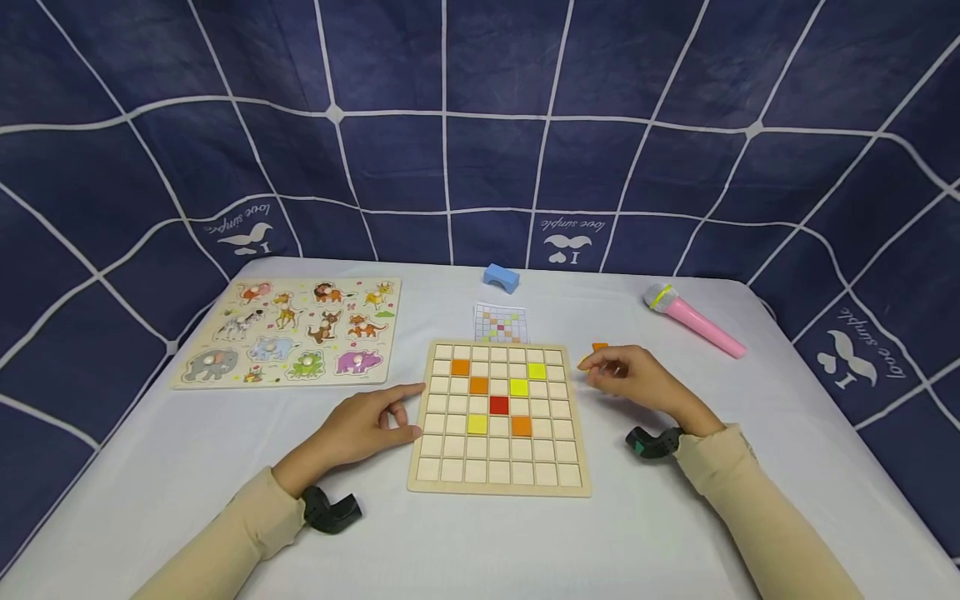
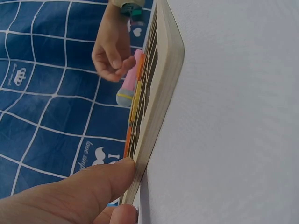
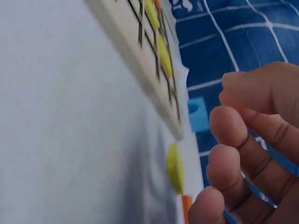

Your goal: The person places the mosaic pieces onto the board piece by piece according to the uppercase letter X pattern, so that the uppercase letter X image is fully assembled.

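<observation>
A square wooden grid board (image 1: 498,485) lies in the middle of the table. Set in its cells are a red tile (image 1: 498,405) and several orange and yellow tiles, such as an orange tile (image 1: 460,367) and a yellow tile (image 1: 536,371). My left hand (image 1: 365,423) touches the board's left edge, thumb and index finger spread apart along it. Just off the right edge, my right hand (image 1: 633,379) hovers with loosely bent fingers and no tile visible between them. Below its fingertips in the right wrist view are a loose yellow tile (image 3: 175,169) and an orange tile (image 3: 186,207).
A printed pattern card (image 1: 501,322) lies behind the board, and a blue arch block (image 1: 501,278) beyond it. To the left is an animal peg puzzle (image 1: 288,333). A pink toy microphone (image 1: 697,321) lies at the back right. Dark blue cloth (image 1: 487,158) hangs behind the table.
</observation>
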`<state>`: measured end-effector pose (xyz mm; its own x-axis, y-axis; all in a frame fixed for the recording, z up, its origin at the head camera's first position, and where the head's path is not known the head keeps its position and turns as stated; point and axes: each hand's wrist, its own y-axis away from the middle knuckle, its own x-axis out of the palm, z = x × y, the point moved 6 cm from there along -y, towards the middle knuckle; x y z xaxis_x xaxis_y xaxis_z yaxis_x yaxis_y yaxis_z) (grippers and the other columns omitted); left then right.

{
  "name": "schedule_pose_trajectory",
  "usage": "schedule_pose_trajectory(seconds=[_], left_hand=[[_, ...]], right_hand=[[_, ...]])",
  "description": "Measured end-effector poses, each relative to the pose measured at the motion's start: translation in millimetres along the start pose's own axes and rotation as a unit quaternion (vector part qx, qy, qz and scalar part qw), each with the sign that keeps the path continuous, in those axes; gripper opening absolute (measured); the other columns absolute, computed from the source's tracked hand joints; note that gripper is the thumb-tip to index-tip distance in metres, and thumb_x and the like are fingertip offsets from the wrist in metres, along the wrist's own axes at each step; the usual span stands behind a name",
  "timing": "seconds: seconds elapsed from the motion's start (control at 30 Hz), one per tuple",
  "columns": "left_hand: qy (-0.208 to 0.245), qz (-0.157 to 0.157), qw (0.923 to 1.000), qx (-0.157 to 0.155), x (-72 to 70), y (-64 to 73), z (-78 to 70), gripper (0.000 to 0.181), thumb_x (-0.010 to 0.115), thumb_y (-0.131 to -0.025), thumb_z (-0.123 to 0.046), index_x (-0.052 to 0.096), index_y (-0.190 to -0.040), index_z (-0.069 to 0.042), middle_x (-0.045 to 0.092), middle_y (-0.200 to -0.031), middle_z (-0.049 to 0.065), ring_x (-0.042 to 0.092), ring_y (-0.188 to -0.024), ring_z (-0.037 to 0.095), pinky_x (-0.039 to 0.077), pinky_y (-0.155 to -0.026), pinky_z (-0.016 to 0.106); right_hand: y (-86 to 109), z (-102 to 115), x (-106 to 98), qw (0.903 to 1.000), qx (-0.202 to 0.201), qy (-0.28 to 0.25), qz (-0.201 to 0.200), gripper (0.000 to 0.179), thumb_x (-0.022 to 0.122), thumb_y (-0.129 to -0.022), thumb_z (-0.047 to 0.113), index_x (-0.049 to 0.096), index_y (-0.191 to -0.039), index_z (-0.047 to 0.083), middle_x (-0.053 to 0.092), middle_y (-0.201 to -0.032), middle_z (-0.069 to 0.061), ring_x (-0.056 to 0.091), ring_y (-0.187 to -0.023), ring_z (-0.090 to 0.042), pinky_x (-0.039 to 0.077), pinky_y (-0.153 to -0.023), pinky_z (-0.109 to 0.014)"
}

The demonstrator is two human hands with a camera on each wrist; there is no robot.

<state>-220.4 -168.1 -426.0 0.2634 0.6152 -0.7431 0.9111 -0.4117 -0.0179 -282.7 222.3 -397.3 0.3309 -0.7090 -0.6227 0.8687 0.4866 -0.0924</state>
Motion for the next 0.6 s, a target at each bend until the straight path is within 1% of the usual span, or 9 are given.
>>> schedule_pose_trajectory(seconds=[0.13,0.17,0.23,0.33,0.37,0.47,0.6], left_hand=[[0.001,0.001,1.0000,0.001,-0.3,0.0,0.1,0.062,0.085,-0.095,-0.028,0.065,-0.148,-0.006,0.061,-0.086,-0.012,0.049,-0.067,0.006,0.040,-0.061,0.026],[0.001,0.001,1.0000,0.002,-0.3,0.0,0.1,0.062,0.085,-0.095,-0.028,0.065,-0.148,-0.006,0.061,-0.087,-0.012,0.049,-0.067,0.006,0.040,-0.061,0.026],[0.001,0.002,1.0000,0.002,-0.4,-0.1,0.1,0.062,0.085,-0.095,-0.028,0.065,-0.149,-0.006,0.061,-0.087,-0.012,0.049,-0.067,0.006,0.040,-0.061,0.026],[0.002,0.002,1.0000,0.002,-0.4,-0.2,-0.1,0.062,0.085,-0.095,-0.029,0.065,-0.149,-0.006,0.061,-0.087,-0.012,0.049,-0.067,0.006,0.040,-0.061,0.026],[0.002,0.002,1.0000,0.001,-0.3,-0.2,0.0,0.062,0.085,-0.095,-0.029,0.065,-0.149,-0.006,0.061,-0.087,-0.012,0.049,-0.067,0.006,0.040,-0.061,0.026],[0.002,0.002,1.0000,0.001,-0.1,-0.4,0.4,0.062,0.085,-0.095,-0.029,0.065,-0.148,-0.006,0.061,-0.086,-0.012,0.049,-0.067,0.006,0.040,-0.061,0.027],[0.002,0.001,1.0000,0.002,0.2,-0.7,1.3,0.062,0.085,-0.095,-0.029,0.065,-0.148,-0.006,0.061,-0.086,-0.012,0.049,-0.067,0.006,0.040,-0.061,0.027]], right_hand=[[-0.9,-14.6,-3.6,0.9993,0.023,-0.029,-0.007,0.020,0.072,-0.099,-0.003,0.074,-0.118,-0.008,0.071,-0.100,-0.012,0.060,-0.077,-0.009,0.053,-0.064,-0.025],[-1.2,-17.2,-4.2,0.9991,0.025,-0.033,-0.009,0.021,0.071,-0.098,-0.003,0.073,-0.119,-0.009,0.071,-0.104,-0.015,0.060,-0.079,-0.009,0.053,-0.065,-0.024],[-1.8,-21.6,-5.3,0.9989,0.025,-0.037,-0.014,0.024,0.071,-0.098,-0.004,0.072,-0.121,-0.011,0.070,-0.111,-0.020,0.060,-0.081,-0.008,0.052,-0.066,-0.023],[-3.5,-25.7,-6.4,0.9989,0.020,-0.037,-0.021,0.028,0.071,-0.097,-0.006,0.071,-0.123,-0.013,0.069,-0.114,-0.024,0.058,-0.082,-0.008,0.051,-0.069,-0.021],[-4.3,-26.6,-6.6,0.9990,0.018,-0.033,-0.023,0.028,0.071,-0.097,-0.006,0.071,-0.124,-0.013,0.069,-0.115,-0.024,0.058,-0.083,-0.008,0.051,-0.071,-0.021],[-6.5,-29.1,-6.7,0.9993,0.017,-0.020,-0.025,0.030,0.071,-0.096,-0.007,0.071,-0.125,-0.013,0.069,-0.104,-0.018,0.056,-0.082,-0.008,0.049,-0.074,-0.019],[-9.1,-31.5,-6.1,0.9991,0.029,0.016,-0.027,0.033,0.069,-0.093,-0.008,0.071,-0.126,-0.012,0.065,-0.094,-0.007,0.054,-0.080,-0.009,0.047,-0.073,-0.020]])
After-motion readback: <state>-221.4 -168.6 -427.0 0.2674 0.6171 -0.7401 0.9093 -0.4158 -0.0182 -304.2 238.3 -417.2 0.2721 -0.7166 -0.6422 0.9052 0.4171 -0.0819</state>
